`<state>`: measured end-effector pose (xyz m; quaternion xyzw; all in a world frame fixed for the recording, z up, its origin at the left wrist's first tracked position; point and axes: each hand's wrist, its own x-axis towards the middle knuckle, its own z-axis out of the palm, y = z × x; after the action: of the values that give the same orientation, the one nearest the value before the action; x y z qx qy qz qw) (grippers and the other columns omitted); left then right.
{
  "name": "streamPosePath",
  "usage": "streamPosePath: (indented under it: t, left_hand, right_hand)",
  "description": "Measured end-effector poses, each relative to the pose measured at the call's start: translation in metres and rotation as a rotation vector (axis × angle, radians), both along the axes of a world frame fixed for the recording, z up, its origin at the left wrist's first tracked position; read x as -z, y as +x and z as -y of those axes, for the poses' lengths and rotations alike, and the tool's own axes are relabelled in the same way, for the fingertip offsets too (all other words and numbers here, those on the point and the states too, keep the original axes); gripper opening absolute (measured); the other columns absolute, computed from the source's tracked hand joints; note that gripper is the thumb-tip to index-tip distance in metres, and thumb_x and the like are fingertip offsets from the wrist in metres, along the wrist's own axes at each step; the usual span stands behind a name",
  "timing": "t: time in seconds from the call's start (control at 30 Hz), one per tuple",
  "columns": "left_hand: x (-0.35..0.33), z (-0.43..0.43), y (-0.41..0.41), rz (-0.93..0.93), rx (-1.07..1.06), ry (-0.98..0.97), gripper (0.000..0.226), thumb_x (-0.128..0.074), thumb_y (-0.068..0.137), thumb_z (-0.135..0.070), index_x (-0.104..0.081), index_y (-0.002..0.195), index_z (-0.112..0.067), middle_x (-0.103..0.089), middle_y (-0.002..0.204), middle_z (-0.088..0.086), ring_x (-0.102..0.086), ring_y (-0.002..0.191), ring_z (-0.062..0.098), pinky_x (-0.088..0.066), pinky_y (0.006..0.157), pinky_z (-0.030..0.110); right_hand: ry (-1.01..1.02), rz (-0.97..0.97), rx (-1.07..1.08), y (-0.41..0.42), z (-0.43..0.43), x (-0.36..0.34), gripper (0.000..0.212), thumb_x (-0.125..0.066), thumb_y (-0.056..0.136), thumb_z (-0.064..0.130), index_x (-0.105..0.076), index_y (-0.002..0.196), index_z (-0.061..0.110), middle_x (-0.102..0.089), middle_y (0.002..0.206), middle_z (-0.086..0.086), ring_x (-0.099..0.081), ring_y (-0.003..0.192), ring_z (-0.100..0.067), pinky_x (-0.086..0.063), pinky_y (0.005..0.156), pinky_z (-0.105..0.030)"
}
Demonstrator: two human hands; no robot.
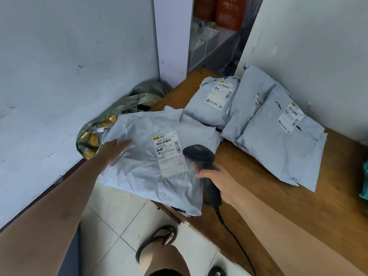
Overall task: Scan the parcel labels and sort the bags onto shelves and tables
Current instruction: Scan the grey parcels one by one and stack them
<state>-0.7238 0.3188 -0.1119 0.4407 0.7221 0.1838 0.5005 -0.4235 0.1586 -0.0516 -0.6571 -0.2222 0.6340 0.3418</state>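
Your left hand (117, 149) lies flat, fingers straight, on the left part of a large crumpled pale grey plastic mailer bag (143, 176). This bag rests on the near left corner of a brown wooden table (268, 188), its near edge hanging over the white tiled floor (119, 216). A white printed shipping label (169, 154) faces up on the bag. Your right hand (219, 181) has its fingers wrapped around the handle of a black corded handheld barcode scanner (199, 156), whose head is just beside the label's right edge. Farther right on the table, three more pale grey mailer bags (278, 152) lean against a white wall (318, 56), overlapping one another. In the far left corner of the room sits a crumpled green and yellow plastic bag (119, 114).
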Motion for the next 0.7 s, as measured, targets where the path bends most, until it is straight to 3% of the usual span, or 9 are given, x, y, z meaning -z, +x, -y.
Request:
streamPosePath:
  t: [0.13,0.23,0.3,0.33,0.4,0.47,0.53,0.63,0.7]
  left_hand:
    - [0.013,-0.041,-0.034,0.009,-0.161,0.013,0.056,-0.055,0.091,-0.043,-0.049,0.131,-0.005,-0.048,0.137,0.023,-0.049,0.121,0.041,-0.046,0.093,0.046]
    - [0.008,-0.038,-0.022,-0.227,0.156,-0.017,0.074,-0.047,0.07,-0.076,-0.064,0.094,-0.008,-0.06,0.119,0.025,-0.053,0.114,0.044,-0.044,0.098,0.051]
    - [-0.003,-0.029,-0.004,-0.233,0.331,0.017,0.083,-0.047,0.055,-0.084,-0.066,0.085,-0.008,-0.066,0.101,0.018,-0.059,0.102,0.039,-0.049,0.09,0.046]
    - [-0.009,-0.028,0.002,-0.156,0.37,0.009,0.08,-0.058,0.053,-0.078,-0.067,0.088,-0.006,-0.068,0.093,0.013,-0.062,0.093,0.034,-0.052,0.081,0.04]
    - [-0.019,-0.025,0.012,0.036,0.36,-0.015,0.057,-0.08,0.061,-0.047,-0.066,0.095,-0.003,-0.07,0.086,0.008,-0.066,0.084,0.029,-0.052,0.067,0.032]
    - [-0.033,-0.025,0.013,0.192,0.318,0.002,0.03,-0.08,0.073,-0.02,-0.066,0.097,-0.008,-0.072,0.088,0.005,-0.069,0.088,0.029,-0.055,0.065,0.03]
    - [-0.053,-0.027,0.012,0.32,0.257,0.058,0.015,-0.074,0.079,-0.01,-0.067,0.091,-0.016,-0.074,0.08,-0.001,-0.07,0.086,0.027,-0.058,0.064,0.03]
    - [-0.087,-0.029,0.004,0.423,0.179,0.162,0.017,-0.072,0.078,-0.007,-0.07,0.092,-0.016,-0.075,0.078,-0.002,-0.07,0.081,0.026,-0.058,0.074,0.038]
    - [-0.103,-0.032,-0.009,0.54,0.103,0.197,0.02,-0.066,0.08,-0.003,-0.07,0.098,-0.011,-0.075,0.083,0.002,-0.071,0.079,0.025,-0.059,0.071,0.035]
  right_hand:
    - [0.019,-0.048,0.145,-0.002,-0.013,0.002,0.025,-0.067,0.077,-0.004,-0.069,0.097,0.011,-0.074,0.081,-0.007,-0.07,0.077,-0.023,-0.051,0.07,-0.033]
    - [-0.001,-0.049,0.154,-0.009,-0.022,0.002,0.037,-0.075,0.061,-0.001,-0.069,0.097,0.008,-0.075,0.085,-0.012,-0.069,0.084,-0.03,-0.053,0.081,-0.04]
    - [-0.024,0.015,0.13,-0.016,-0.027,0.001,0.043,-0.073,0.053,0.004,-0.069,0.095,0.008,-0.073,0.092,-0.016,-0.067,0.088,-0.034,-0.05,0.089,-0.046]
    - [-0.022,0.045,0.123,-0.018,-0.029,-0.001,0.042,-0.073,0.051,0.004,-0.069,0.094,0.008,-0.071,0.093,-0.018,-0.066,0.089,-0.035,-0.05,0.091,-0.048]
    - [-0.006,0.067,0.125,-0.017,-0.031,-0.004,0.042,-0.072,0.052,0.004,-0.069,0.093,0.008,-0.069,0.096,-0.021,-0.065,0.089,-0.036,-0.049,0.092,-0.05]
    - [0.029,0.053,0.094,-0.013,-0.03,-0.012,0.043,-0.074,0.053,0.004,-0.069,0.095,0.011,-0.07,0.096,-0.019,-0.066,0.088,-0.035,-0.05,0.09,-0.049]
    - [0.079,0.022,0.014,-0.012,-0.029,-0.023,0.049,-0.078,0.05,0.006,-0.069,0.098,0.014,-0.072,0.097,-0.015,-0.067,0.092,-0.033,-0.051,0.09,-0.046]
    - [0.179,-0.105,-0.068,-0.011,-0.029,-0.041,0.056,-0.084,0.044,0.008,-0.073,0.097,0.021,-0.074,0.101,-0.01,-0.07,0.096,-0.027,-0.054,0.089,-0.042]
    - [0.246,-0.189,-0.089,-0.011,-0.033,-0.052,0.061,-0.094,0.035,0.015,-0.077,0.093,0.025,-0.073,0.105,-0.014,-0.069,0.099,-0.031,-0.055,0.09,-0.045]
